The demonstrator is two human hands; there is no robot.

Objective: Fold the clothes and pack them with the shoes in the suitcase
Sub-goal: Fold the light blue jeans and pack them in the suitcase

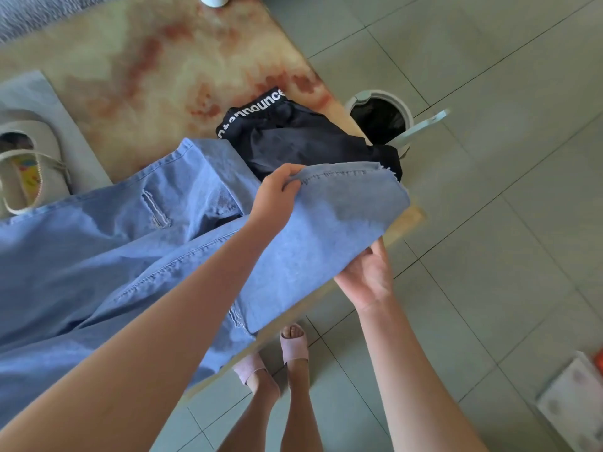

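Note:
Light blue ripped jeans [107,256] lie stretched across the marbled table [146,60], one leg end lifted off it at the right. My left hand [277,194] pinches the far corner of that hem. My right hand [368,275] holds the near corner from underneath, just past the table's edge. A black garment with a white-lettered waistband [293,135] lies behind the lifted hem. A beige shoe [26,164] sits at the left on a grey folded piece [65,125].
A round white bin [381,115] with a dark liner and raised lid stands on the tiled floor beside the table's right corner. My feet in pink slippers [293,344] show below the table edge. A white box [574,402] lies at the lower right.

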